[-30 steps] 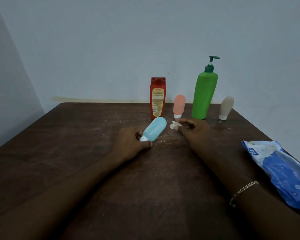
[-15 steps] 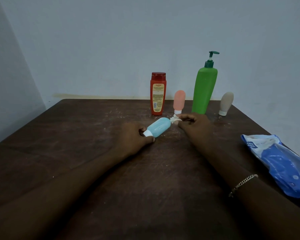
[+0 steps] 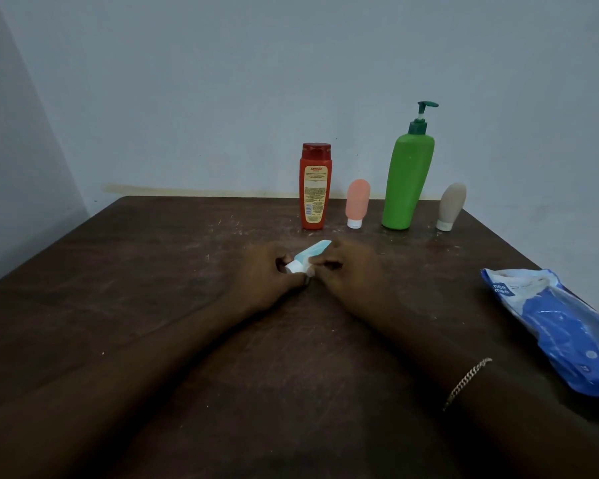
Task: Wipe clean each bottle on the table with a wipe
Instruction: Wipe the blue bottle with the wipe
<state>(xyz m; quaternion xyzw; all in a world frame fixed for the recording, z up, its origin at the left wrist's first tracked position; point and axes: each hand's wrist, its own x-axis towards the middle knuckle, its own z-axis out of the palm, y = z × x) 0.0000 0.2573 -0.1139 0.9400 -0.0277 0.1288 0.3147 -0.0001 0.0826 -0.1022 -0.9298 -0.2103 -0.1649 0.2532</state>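
Dark brown wooden tabletop (image 3: pixel 153 271), scuffed, flecked with pale specks.

Four containers are stood in a row along its far edge, apart from one another:
- Red plastic bottle with a yellow label (image 3: pixel 313 186), upright.
- Small pink squeeze tube (image 3: pixel 358 202), set on its white cap.
- Tall green pump bottle (image 3: pixel 408 181), upright.
- Small beige squeeze tube (image 3: pixel 452 205), set on its white cap, tilted.

All are opaque; contents cannot be told.

Blue-and-white soft wipe pack (image 3: pixel 561 333), laid flat at the right edge; contents not shown.

Small light-blue squeeze tube with a white cap (image 3: pixel 313 252), held tilted at mid-tabletop, cap towards the person.

The cap end is gripped by the left hand (image 3: pixel 267 274), fingers curled. The body is covered by the right hand (image 3: pixel 350 271), whose fingertips are pinched on a small white wipe (image 3: pixel 311 271), mostly hidden, pressed against the tube.

Metal chain bracelet (image 3: pixel 467 382), worn on the right wrist.
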